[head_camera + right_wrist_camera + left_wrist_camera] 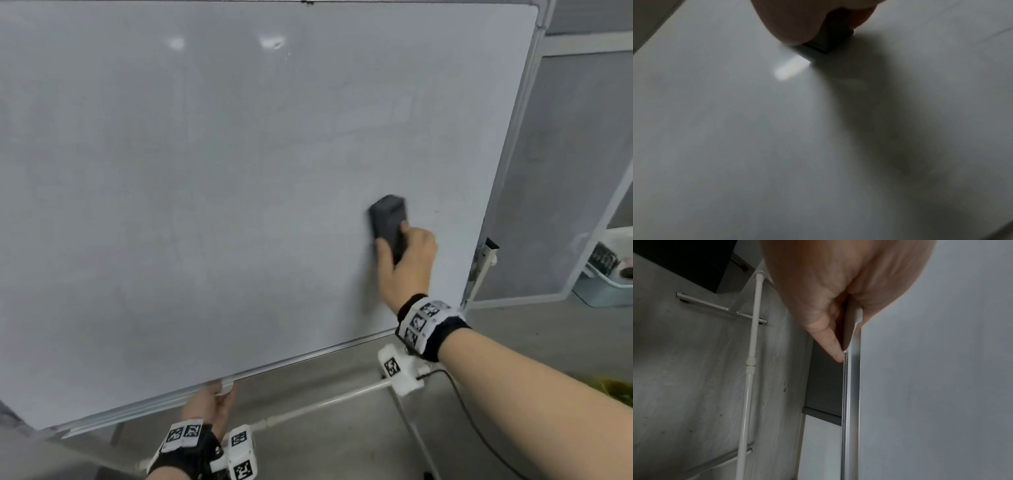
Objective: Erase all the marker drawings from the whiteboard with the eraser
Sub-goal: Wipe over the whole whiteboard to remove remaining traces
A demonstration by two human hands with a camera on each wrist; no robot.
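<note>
The dark grey rectangular eraser (pixel 388 224) lay flat against the large white metal-framed whiteboard (pixel 239 171), low on its right part, and my right hand (pixel 407 263) gripped it from below, thumb along its left side and fingers curled round its right edge. My left hand (pixel 210 406) held the board's silver bottom rail (pixel 291 359), thumb on the front and fingers (pixel 826 337) curled behind. Only faint grey smudges showed on the surface, with a white tubular stand (pixel 325 401) on the grey floor (pixel 548 342) beneath.
</note>
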